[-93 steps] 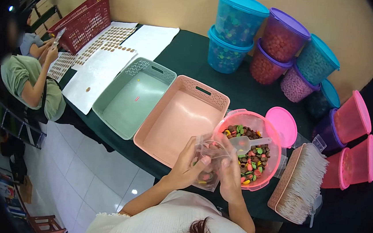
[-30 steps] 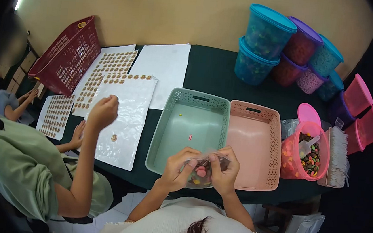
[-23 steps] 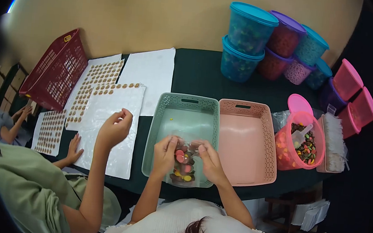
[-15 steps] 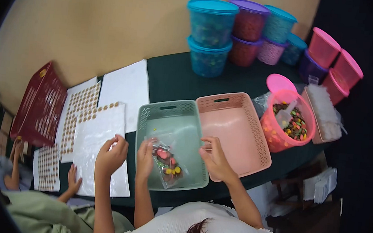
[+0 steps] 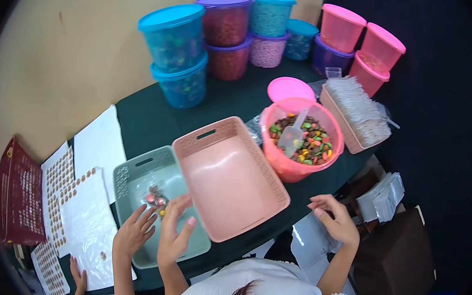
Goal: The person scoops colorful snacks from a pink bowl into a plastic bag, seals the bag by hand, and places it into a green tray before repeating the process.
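Note:
A small clear bag of coloured candies (image 5: pixel 155 199) lies in the green basket (image 5: pixel 132 175). My left hand (image 5: pixel 175 233) hovers just right of the bag, over the basket's near end, fingers spread and holding nothing. A co-worker's hand (image 5: pixel 134 233) reaches into the same basket beside mine, close to the bag. My right hand (image 5: pixel 336 219) is out past the table's front right edge, fingers loosely apart and empty, above a stack of clear bags (image 5: pixel 383 195).
A pink basket (image 5: pixel 268 192) sits right of the green one. Behind it stand a pink tub of candies (image 5: pixel 279 165) with a scoop (image 5: pixel 292 136), its lid (image 5: pixel 289 89), a tray of white sticks (image 5: pixel 357 110) and stacked lidded tubs (image 5: pixel 174 46). Sticker sheets (image 5: pixel 81 212) and a red basket (image 5: pixel 15 195) lie left.
My left hand has let go of the candy bag, which now lies in the green basket. My right hand swung out right, off the table. The view turned to the right.

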A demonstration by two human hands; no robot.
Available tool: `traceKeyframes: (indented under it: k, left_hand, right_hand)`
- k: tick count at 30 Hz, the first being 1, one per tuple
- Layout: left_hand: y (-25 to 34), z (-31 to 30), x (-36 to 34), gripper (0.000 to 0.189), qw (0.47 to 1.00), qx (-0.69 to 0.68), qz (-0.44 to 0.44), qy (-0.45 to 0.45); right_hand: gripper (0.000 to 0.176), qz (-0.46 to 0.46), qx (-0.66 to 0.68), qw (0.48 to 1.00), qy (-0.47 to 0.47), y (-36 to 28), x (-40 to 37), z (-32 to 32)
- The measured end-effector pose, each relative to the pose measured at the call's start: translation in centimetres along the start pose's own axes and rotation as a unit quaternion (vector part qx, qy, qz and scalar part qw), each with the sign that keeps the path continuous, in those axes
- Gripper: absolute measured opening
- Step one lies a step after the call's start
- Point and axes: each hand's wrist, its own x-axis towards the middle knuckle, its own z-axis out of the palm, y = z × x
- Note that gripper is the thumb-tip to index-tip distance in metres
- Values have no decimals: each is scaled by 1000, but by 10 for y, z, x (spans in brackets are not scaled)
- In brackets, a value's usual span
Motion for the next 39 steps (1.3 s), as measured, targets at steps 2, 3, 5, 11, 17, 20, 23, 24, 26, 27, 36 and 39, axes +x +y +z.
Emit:
traceKeyframes:
  k: [2,3,5,11,17,20,23,24,26,27,36,39]
  left_hand:
    - [14,30,8,35,998,-4,54,-34]
    - [22,45,12,35,997,-10,61,-39]
    - [40,78,18,32,992,-18,87,-91]
    - [54,200,45,29,990,-121,42,61]
    - [89,270,56,24,978,-111,75,160]
    - [97,290,57,25,961,-124,53,240]
    - [101,310,61,25,951,-135,42,275]
    - [104,316,64,25,952,-132,39,275]
    - [112,328,75,27,964,-145,71,211]
    - [115,335,81,27,964,-145,70,210]
    - [101,496,233,67,972,48,192,-127]
    - [87,529,252,70,965,85,217,-119]
  right_hand:
    - [22,6,1,999,54,3,5,-34]
    - [21,3,8,997,81,8,9,-53]
    - [17,-25,1,990,139,23,26,-97]
    - [9,-90,-251,939,217,77,128,-272]
    - [14,-66,-349,930,-94,153,228,-365]
    - [16,-83,-366,903,-211,182,261,-373]
    - [17,-70,-407,881,-230,196,277,-356]
    - [20,-124,-429,872,-203,199,280,-350]
    - [20,-125,-411,885,-181,211,296,-352]
    - [21,-128,-395,897,-155,211,303,-354]
    - [28,-144,-409,873,-225,209,328,-359]
    - [27,-172,-398,874,-218,211,323,-360]
